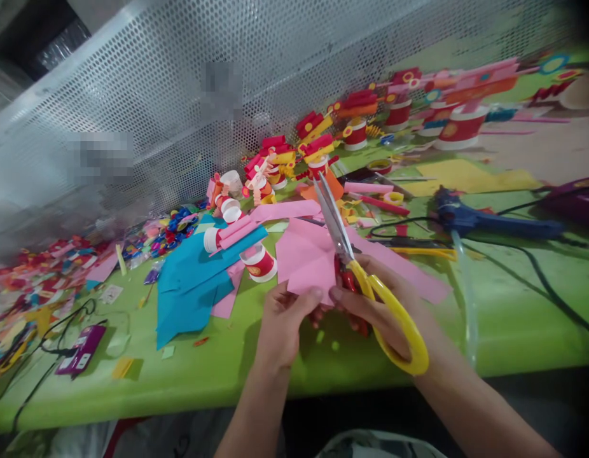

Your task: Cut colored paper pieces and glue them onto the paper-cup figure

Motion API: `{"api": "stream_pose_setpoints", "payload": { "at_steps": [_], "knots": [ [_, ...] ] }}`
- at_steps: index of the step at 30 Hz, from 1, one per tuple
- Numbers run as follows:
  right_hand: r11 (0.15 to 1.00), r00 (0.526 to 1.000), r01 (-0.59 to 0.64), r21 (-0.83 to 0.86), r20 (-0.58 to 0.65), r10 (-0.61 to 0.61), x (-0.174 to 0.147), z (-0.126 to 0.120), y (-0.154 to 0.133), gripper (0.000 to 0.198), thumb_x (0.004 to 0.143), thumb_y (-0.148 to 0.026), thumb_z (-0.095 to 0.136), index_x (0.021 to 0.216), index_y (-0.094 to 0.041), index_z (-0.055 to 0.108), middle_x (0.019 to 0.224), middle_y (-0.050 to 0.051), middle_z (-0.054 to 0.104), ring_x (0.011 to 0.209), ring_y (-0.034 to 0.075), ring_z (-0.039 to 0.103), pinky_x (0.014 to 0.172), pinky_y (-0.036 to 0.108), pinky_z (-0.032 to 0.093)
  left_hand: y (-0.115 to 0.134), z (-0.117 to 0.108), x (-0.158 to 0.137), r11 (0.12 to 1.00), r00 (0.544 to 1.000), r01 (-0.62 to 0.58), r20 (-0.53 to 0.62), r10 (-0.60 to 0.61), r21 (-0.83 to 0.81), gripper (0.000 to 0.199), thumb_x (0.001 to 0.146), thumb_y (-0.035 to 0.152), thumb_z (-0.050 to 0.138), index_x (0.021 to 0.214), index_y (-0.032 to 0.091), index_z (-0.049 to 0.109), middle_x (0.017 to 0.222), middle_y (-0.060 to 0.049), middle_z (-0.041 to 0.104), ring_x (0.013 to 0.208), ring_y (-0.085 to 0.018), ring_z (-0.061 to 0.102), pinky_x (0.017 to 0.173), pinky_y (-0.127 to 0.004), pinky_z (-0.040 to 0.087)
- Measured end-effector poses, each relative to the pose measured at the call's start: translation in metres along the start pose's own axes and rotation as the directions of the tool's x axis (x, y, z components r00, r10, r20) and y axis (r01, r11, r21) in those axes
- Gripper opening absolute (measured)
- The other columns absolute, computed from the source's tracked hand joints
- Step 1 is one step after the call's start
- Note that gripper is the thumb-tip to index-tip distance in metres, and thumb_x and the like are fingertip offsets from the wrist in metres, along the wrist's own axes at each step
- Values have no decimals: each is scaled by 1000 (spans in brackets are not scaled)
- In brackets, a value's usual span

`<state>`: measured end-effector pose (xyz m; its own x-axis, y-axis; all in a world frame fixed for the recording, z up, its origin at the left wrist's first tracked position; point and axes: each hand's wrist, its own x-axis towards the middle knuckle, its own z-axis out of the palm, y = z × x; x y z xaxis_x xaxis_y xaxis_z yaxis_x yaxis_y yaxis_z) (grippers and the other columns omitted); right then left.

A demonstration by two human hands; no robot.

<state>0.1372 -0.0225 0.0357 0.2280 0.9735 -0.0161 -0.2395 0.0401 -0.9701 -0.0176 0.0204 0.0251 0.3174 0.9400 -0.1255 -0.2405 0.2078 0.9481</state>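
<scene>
My left hand [285,321] is closed, its thumb and fingers pinching the lower edge of a piece of pink paper [306,254]. In my right hand [387,305] is a pair of scissors [366,277] with yellow handles, blades pointing up and away from me. The thumb of that hand also presses on the paper's lower edge. A red-handled object [348,280] shows under the scissors by my right fingers; its kind is unclear. Left of the paper stands a red and white paper cup [259,264], with blue paper [189,286] beyond it.
A blue glue gun [495,216] with a black cord lies at right. Several decorated cup models [318,152] line the back beside a perforated metal panel [180,108]. Coloured scraps [51,261] and a purple power strip [82,350] lie at left on the green table [189,381].
</scene>
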Motion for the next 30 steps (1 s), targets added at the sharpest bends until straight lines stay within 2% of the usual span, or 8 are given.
{"api": "stream_pose_setpoints", "payload": {
  "at_steps": [5,9,11,15,18,22,25,30],
  "knots": [
    [999,999,24,-29,28,-23,-4,1,-1,46,73,-50,95,92,-25,61,63,-9,57,45,9,49,41,22,42,1,-2,0,999,999,-26,-46,24,-43,29,71,40,97,72,16,81,60,-2,71,51,-9,54,48,-21,44],
    [989,992,114,-99,72,-107,-14,-5,10,39,95,-62,75,91,-25,61,63,-6,54,49,12,49,45,25,41,5,1,5,981,981,-97,-183,66,-166,28,76,40,95,79,15,83,76,-6,79,54,-5,53,49,-18,41],
    [980,988,143,-141,79,-133,-21,-9,16,41,102,-67,62,105,-26,66,71,-4,57,57,15,52,50,27,45,10,3,6,964,970,-118,-234,61,-239,29,77,40,94,83,14,84,84,-7,81,56,-4,54,50,-16,41],
    [959,979,197,-205,89,-182,-35,-12,18,66,99,-76,57,147,-31,61,98,4,67,78,21,64,67,32,58,25,19,4,887,945,-114,-324,-42,-448,28,70,31,99,84,15,81,90,-4,80,66,-6,64,58,-16,50],
    [930,964,262,-258,103,-244,-41,-12,18,70,95,-75,64,151,-32,60,102,6,73,82,23,70,68,30,62,36,38,0,822,923,-135,-373,-99,-554,27,68,24,99,82,17,78,86,-2,78,78,-11,73,69,-19,57],
    [901,958,285,-326,95,-269,-42,-13,24,72,90,-70,73,149,-29,63,109,10,78,87,28,76,70,34,68,39,60,-4,775,907,-152,-399,-138,-614,22,74,24,95,85,19,77,95,-5,81,92,-16,78,83,-24,61],
    [921,968,251,-299,101,-231,-41,-15,31,77,91,-71,72,153,-30,59,129,13,77,106,35,78,85,42,70,36,69,-6,790,928,-110,-348,-136,-603,27,77,38,95,87,20,77,97,-5,81,81,-14,76,72,-24,57],
    [941,968,234,-244,149,-202,-42,-13,32,82,91,-71,72,160,-29,53,153,18,67,136,43,67,107,51,63,33,80,-8,824,945,-107,-315,-89,-556,40,71,52,95,82,20,73,78,0,73,65,-12,67,60,-24,52]
  ]
}}
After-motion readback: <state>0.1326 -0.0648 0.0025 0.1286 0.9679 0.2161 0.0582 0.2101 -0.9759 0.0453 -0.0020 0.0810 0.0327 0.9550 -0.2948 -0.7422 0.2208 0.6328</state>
